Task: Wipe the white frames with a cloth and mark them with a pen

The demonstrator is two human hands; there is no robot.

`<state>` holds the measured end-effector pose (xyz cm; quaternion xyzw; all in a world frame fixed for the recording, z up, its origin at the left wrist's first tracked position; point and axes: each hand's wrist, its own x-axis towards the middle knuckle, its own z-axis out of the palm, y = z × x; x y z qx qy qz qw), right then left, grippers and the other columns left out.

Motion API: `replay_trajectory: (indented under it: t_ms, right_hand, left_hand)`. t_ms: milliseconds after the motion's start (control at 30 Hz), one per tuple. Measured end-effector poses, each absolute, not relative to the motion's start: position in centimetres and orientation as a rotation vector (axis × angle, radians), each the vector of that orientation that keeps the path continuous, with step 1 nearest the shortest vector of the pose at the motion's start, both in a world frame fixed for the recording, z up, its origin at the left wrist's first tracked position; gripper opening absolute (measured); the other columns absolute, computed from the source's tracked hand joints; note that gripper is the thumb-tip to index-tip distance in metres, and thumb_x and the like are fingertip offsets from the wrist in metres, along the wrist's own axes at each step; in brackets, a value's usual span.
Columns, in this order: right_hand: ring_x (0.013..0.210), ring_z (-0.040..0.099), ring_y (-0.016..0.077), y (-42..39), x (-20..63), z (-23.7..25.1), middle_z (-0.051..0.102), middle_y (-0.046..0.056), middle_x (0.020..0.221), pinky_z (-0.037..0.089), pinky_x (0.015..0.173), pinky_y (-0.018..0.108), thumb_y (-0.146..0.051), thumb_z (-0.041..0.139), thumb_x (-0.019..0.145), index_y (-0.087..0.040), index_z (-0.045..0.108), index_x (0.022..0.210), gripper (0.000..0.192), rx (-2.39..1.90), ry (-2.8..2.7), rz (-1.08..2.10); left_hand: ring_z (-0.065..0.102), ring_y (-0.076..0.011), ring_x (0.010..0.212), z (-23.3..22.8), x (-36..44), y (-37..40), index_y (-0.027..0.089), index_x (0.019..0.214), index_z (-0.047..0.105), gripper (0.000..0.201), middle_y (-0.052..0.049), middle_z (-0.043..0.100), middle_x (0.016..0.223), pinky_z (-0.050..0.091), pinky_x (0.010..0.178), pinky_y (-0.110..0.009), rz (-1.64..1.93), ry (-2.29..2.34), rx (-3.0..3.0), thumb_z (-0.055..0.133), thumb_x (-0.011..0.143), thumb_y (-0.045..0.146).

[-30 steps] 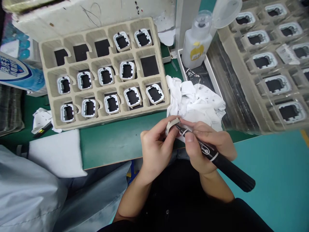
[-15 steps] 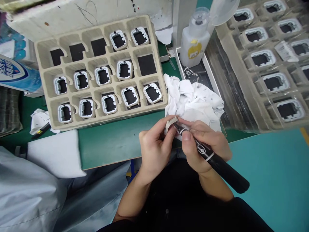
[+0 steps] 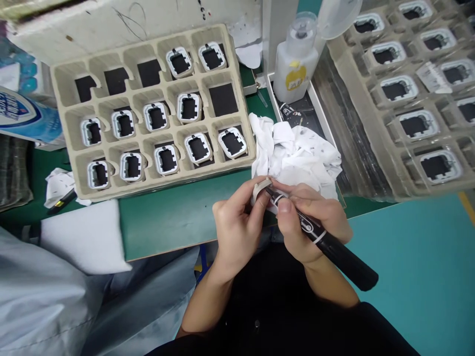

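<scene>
Black marker [image 3: 326,242] is being gripped pen-fashion in the right hand [image 3: 311,225], fingers curled shut round the barrel, tip angled toward 10 o'clock. Its tip is being pressed against a small white frame [image 3: 260,189], pinched closed between thumb and fingers of the left hand [image 3: 237,230], just over the green surface [image 3: 170,217] edge, at 6 o'clock from the crumpled white cloth [image 3: 297,151].

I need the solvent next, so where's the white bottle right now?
In the head view the bottle stands at top centre-right, in the white box behind the rag, between the two trays.
</scene>
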<state>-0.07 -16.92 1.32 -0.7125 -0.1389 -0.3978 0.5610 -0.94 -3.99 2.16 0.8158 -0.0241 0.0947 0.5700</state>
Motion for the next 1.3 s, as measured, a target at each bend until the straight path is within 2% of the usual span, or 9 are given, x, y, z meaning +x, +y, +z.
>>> replay_trajectory:
  t_ms: [233,367,500,600,767,967,1167,1300]
  right_hand:
    - [0.07,0.083,0.0206,-17.1,0.3,1.7,0.073,-0.004,0.074,0.081,0.074,0.04,0.0,0.075,0.087,-0.023,0.068,0.093,0.025,-1.68,-0.412,-0.981]
    - [0.069,0.081,0.019,-17.3,0.0,1.5,0.073,-0.005,0.074,0.081,0.076,0.041,-0.002,0.076,0.088,-0.024,0.07,0.094,0.023,-1.662,-0.39,-0.927]
    - [0.064,0.076,0.0174,-17.2,-0.1,0.9,0.07,-0.007,0.073,0.081,0.077,0.043,-0.004,0.076,0.09,-0.026,0.072,0.102,0.025,-1.63,-0.368,-0.915]
    - [0.065,0.078,0.0194,-17.1,0.1,0.8,0.07,-0.006,0.074,0.081,0.074,0.044,-0.004,0.076,0.089,-0.026,0.071,0.106,0.028,-1.623,-0.368,-0.953]
    - [0.063,0.08,0.0206,-17.2,0.4,1.2,0.073,-0.006,0.071,0.081,0.072,0.044,-0.005,0.075,0.089,-0.026,0.07,0.099,0.024,-1.624,-0.411,-0.966]
    - [0.078,0.087,0.0259,-17.4,-0.4,0.8,0.072,-0.004,0.069,0.078,0.07,0.042,-0.009,0.077,0.093,-0.025,0.07,0.089,0.018,-1.658,-0.314,-0.866]
    - [0.076,0.088,0.026,-17.3,0.2,0.6,0.075,-0.005,0.074,0.078,0.064,0.039,-0.01,0.077,0.092,-0.027,0.068,0.099,0.02,-1.658,-0.354,-0.993]
    - [0.079,0.088,0.0265,-17.2,0.0,0.5,0.079,-0.003,0.079,0.077,0.065,0.039,-0.01,0.077,0.092,-0.026,0.069,0.097,0.019,-1.662,-0.311,-0.955]
  left_hand:
    - [0.071,-0.0119,0.071,2.2,-0.9,-4.2,0.023,0.122,0.088,0.021,-0.002,0.088,0.099,0.056,0.066,-0.021,0.229,-0.025,1.93,0.075,0.107,0.028]
    - [0.072,-0.0124,0.07,2.3,-1.0,-4.2,0.024,0.123,0.089,0.021,-0.002,0.088,0.099,0.057,0.065,-0.021,0.232,-0.026,1.961,0.076,0.107,0.029]
    - [0.073,-0.0122,0.072,2.4,-1.1,-4.1,0.023,0.123,0.089,0.021,-0.002,0.089,0.102,0.059,0.069,-0.021,0.235,-0.031,1.946,0.076,0.107,0.028]
    - [0.074,-0.0119,0.072,2.3,-1.1,-4.1,0.024,0.123,0.089,0.021,-0.002,0.089,0.105,0.059,0.07,-0.02,0.235,-0.028,1.93,0.077,0.107,0.028]
    - [0.076,-0.0131,0.076,2.3,-1.0,-4.0,0.024,0.125,0.089,0.022,-0.003,0.09,0.108,0.059,0.07,-0.021,0.225,-0.028,1.948,0.077,0.107,0.028]
    - [0.073,-0.0107,0.071,2.2,-1.1,-4.0,0.025,0.124,0.09,0.022,-0.003,0.09,0.113,0.058,0.068,-0.02,0.231,-0.044,1.941,0.078,0.106,0.026]
    - [0.083,-0.0187,0.091,2.2,-0.9,-3.9,0.025,0.124,0.09,0.023,-0.005,0.09,0.12,0.062,0.074,-0.024,0.194,-0.039,1.919,0.077,0.105,0.026]
    - [0.083,-0.0205,0.094,2.2,-0.8,-3.8,0.025,0.125,0.09,0.023,-0.005,0.09,0.119,0.064,0.076,-0.025,0.154,-0.042,1.913,0.078,0.105,0.029]
